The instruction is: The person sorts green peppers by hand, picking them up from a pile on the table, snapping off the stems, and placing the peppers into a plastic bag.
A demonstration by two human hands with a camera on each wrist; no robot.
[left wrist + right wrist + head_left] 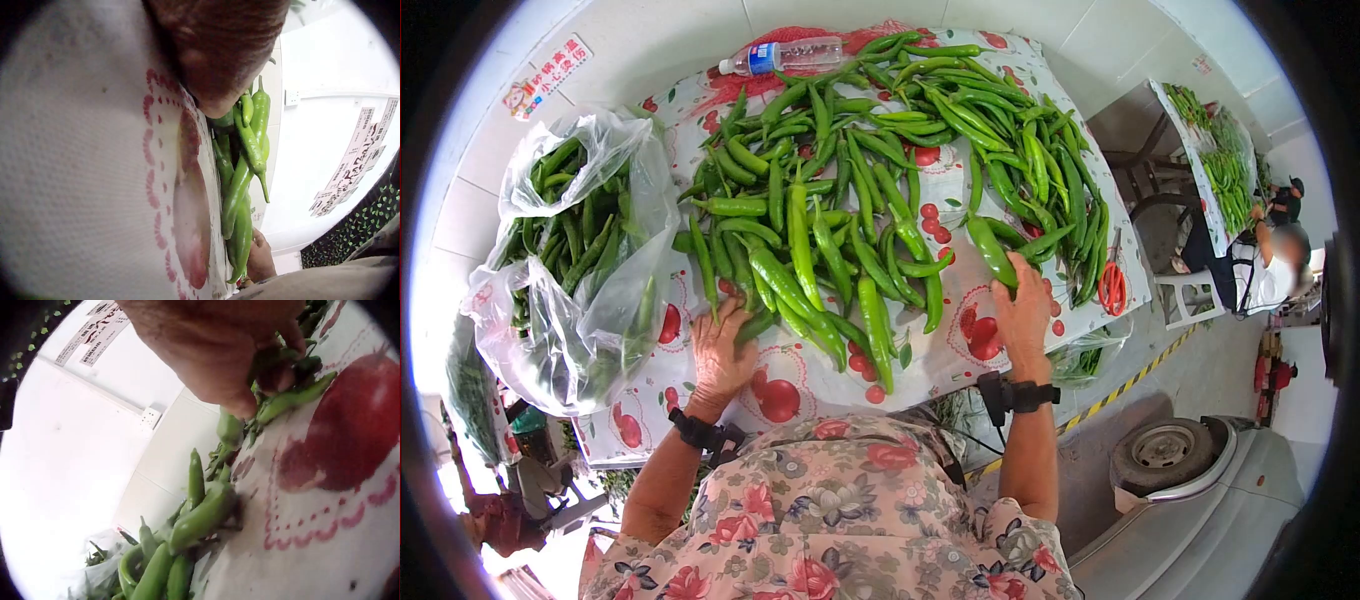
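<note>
Right hand (1024, 308): pinches one pepper (990, 250); light pressure should spare it.
Left hand (722, 352): at near-left peppers (784, 279); grip unclear.

Peppers (800, 240) are green, the tablecloth (930, 362) white with red fruit prints.

Right hand (219, 350) at top, fingers bent round pepper (229, 430), pale green end poking out below. Second pepper (299, 400) lies close by on white tabletop (319, 569), beside large red fruit print (356, 425). Lower left: pepper heap (156, 572), blurry clear bag (106, 573). Behind: white wall (69, 456), socket (150, 417), printed notices (94, 337), tilted in view.
</note>
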